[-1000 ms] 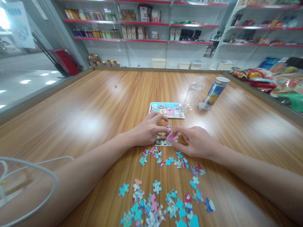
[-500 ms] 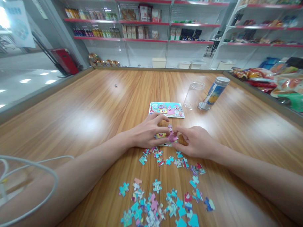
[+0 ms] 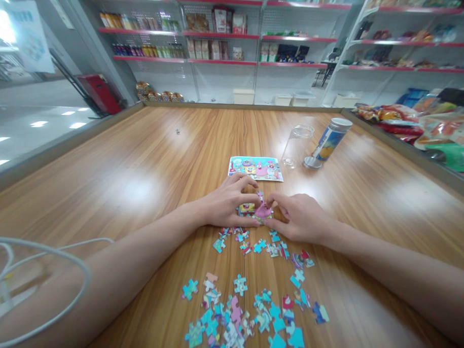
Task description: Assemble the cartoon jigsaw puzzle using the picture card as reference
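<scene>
One small, flat jigsaw patch in yellow and pink [image 3: 262,212], partly joined, lies mid-frame, its pink figure's long axis pointing frame-top, between the left hand [image 3: 233,200], thumb and forefinger apart, and the right hand [image 3: 300,217], whose grip I cannot tell. Many loose blue and multicoloured jigsaw pieces [image 3: 276,345] at lower centre look unjoined, so most seems left; above the patch, a rectangular colourful picture card [image 3: 256,168] lies on the brown wooden table [image 3: 159,166].

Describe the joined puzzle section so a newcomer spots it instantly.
On the wooden table, look between the left hand and right hand near the middle. Partly hidden there lies the puzzle section, showing yellow and pink. Unlike the loose pieces scattered nearer the camera, its pieces are joined.
</scene>
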Available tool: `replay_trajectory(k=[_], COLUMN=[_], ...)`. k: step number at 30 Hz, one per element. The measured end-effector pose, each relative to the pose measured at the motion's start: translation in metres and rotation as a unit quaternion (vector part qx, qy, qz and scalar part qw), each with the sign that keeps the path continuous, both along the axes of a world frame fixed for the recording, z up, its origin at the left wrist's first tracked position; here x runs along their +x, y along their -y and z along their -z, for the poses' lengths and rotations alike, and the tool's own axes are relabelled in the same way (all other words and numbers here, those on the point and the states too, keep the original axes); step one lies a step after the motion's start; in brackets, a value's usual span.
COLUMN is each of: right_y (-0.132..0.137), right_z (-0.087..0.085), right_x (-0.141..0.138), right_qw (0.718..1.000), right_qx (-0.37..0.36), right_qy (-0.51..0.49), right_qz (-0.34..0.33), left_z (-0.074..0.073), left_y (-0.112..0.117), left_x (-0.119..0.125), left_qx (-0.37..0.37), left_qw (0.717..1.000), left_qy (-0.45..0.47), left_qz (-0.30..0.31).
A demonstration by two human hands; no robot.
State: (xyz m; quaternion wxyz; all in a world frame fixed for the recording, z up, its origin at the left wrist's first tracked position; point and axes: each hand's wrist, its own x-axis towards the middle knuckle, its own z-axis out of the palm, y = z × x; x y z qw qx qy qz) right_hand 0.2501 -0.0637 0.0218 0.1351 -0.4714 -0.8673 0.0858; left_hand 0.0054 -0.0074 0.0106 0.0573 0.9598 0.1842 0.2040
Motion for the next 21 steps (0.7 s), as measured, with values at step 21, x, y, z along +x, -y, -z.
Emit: replay_trajectory(k=[21], right_y=[-0.0001], right_z=[0.0004], right_x=[0.0007], right_qw=[1.0], right_qx=[0.001], right_qy=[0.01], right_qz=[0.001], left_z=[0.001], left_y=[-0.0006], left_x=[0.0013], left_qx=[-0.008], left_qw=[1.0], left_qy=[-0.007], left_qz=[-0.001])
